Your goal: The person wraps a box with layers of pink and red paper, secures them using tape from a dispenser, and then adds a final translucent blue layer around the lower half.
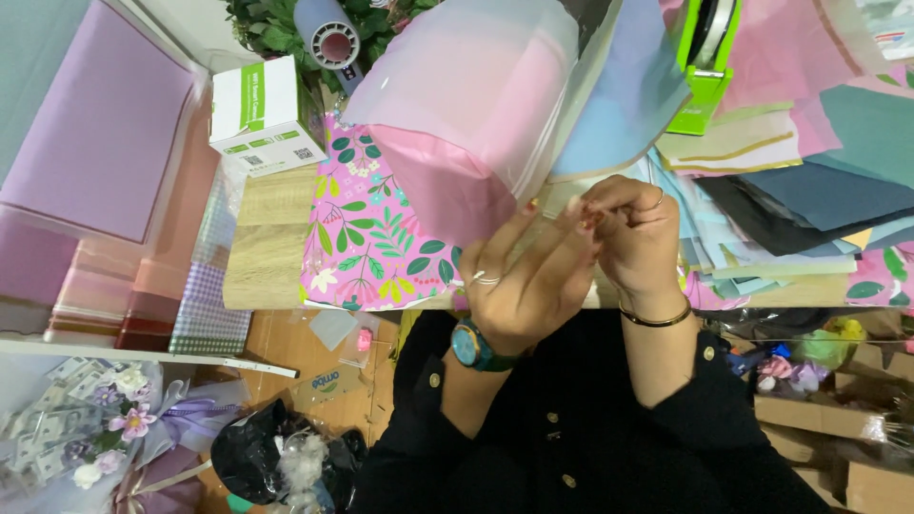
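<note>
My left hand [519, 276] and my right hand [633, 238] meet just above the near edge of the pale wooden tabletop [271, 247]; fingertips pinched together, working at something too small to make out, perhaps a bit of clear tape, I cannot tell; left fingers are curled in, thumb and forefinger pressed, a silver ring showing and a teal round wristwatch [473, 346] on that wrist; right fingers are clenched tight into a pinch, a thin gold bangle [655, 319] at the wrist; both hands sit right against the lower edge of the pale pink translucent wrapping sheet [466, 105], which curves up and away from my knuckles, with a light blue sheet [624, 90] tucked beside it on the right; under it lies the bright pink paper printed with green leaves [367, 238], flat on the table; a lime green tape dispenser [705, 57] stands beyond my right hand, well apart; to its right a loose heap of coloured paper sheets [809, 181], dark blue, teal, pink; a white and green cardboard box [262, 114] sits at the table's far left corner; down on the floor to my left, a bouquet with white and lilac flowers [109, 419].
</note>
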